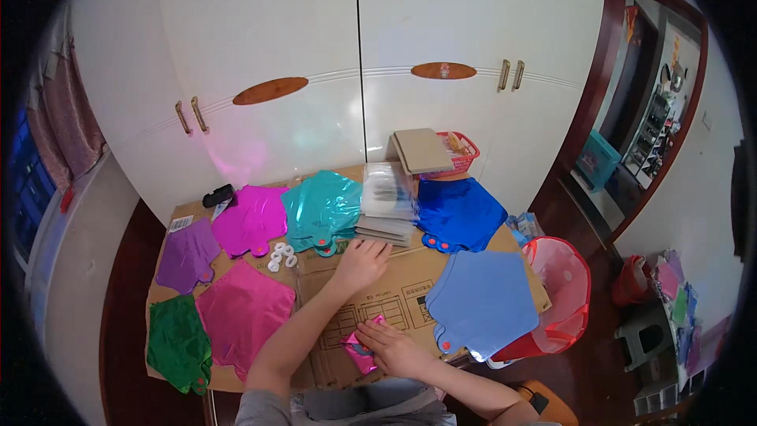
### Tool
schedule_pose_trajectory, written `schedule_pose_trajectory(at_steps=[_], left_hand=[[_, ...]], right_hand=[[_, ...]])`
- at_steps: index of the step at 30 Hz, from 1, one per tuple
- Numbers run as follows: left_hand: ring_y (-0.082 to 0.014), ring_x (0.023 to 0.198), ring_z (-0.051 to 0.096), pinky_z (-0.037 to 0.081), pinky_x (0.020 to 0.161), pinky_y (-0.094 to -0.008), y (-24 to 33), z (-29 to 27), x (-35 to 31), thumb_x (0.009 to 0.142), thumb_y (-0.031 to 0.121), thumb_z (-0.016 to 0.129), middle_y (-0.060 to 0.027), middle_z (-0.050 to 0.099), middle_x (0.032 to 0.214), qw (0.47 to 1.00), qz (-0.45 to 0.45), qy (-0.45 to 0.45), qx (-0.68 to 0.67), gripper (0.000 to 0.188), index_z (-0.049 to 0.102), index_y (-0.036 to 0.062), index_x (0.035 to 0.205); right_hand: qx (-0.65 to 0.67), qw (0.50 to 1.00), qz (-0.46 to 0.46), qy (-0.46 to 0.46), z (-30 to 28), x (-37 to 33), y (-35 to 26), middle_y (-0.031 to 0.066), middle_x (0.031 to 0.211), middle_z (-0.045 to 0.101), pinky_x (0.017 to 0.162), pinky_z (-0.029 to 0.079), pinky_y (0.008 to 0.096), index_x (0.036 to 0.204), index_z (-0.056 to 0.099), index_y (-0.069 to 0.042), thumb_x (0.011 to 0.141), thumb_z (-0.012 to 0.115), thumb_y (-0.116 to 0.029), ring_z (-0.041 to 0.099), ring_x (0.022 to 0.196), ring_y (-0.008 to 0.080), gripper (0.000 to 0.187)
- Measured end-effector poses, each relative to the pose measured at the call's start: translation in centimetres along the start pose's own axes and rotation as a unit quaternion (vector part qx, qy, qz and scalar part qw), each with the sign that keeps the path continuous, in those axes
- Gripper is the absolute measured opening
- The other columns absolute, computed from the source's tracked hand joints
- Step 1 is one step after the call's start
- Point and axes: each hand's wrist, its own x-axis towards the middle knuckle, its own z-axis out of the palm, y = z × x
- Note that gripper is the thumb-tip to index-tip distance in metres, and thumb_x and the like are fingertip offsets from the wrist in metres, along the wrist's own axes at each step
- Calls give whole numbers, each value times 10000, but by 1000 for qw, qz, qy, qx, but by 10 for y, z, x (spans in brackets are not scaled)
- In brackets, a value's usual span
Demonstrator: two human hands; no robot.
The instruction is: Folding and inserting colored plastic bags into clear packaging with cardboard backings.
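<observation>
My left hand reaches forward with its fingertips at the near edge of a stack of grey cards. Its fingers are bent slightly and apart; no card shows lifted in them. Close to the front edge, my right hand presses on a small folded packet of shiny pink foil, its fingers lying across the top and partly hiding it. Behind the grey cards lie clear plastic sleeves.
Flattened cardboard covers the table. Foil sheets lie around: green, pink, purple, magenta, teal, blue, light blue. White rings sit left; a red basket behind; a red-rimmed bin right.
</observation>
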Motion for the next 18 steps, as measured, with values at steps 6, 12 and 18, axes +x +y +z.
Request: schedule_pose_trajectory(at_steps=[6,12,18], left_hand=[[-196,913,529,400,763,-355,5,3,-9,766,262,636,-51,578,982,998,-57,-18,-12,345,634,55,1042],[-200,916,525,406,786,-358,6,4,-10,777,265,632,-52,574,968,997,-73,-20,-21,353,630,65,1068],[-196,902,524,403,763,-353,6,5,-11,774,263,635,-45,571,954,997,-74,-13,-12,347,633,69,1062]], right_hand=[[9,1000,1,-7,-1,0,-1,150,1370,431,1088,290,418,1301,454,-16,754,608,-111,383,1293,288,577],[16,1000,2,-10,-5,2,-2,147,1367,432,1092,284,417,1301,454,-18,762,604,-117,380,1293,286,568],[12,1000,3,-13,-5,2,-2,144,1364,435,1093,281,413,1301,454,-15,773,594,-119,378,1294,283,556]])
